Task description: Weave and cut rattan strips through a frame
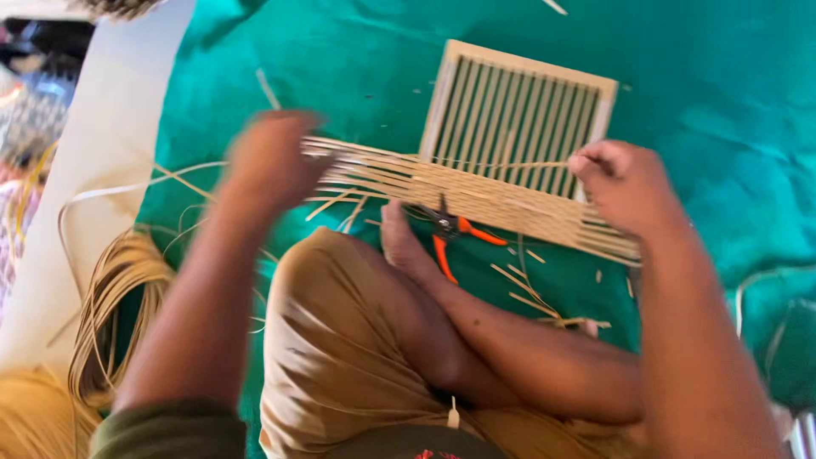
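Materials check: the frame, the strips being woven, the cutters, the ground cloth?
Frame: pale, matte slats, probably unfinished wood or bamboo. Strips: thin, flat, straw-coloured and flexible, likely split cane or bamboo; a coil of the same lies nearby. Cutters: dark blades, seemingly metal, with glossy orange handles, probably plastic-coated. Cloth: teal, creased, matte, looks like woven fabric.
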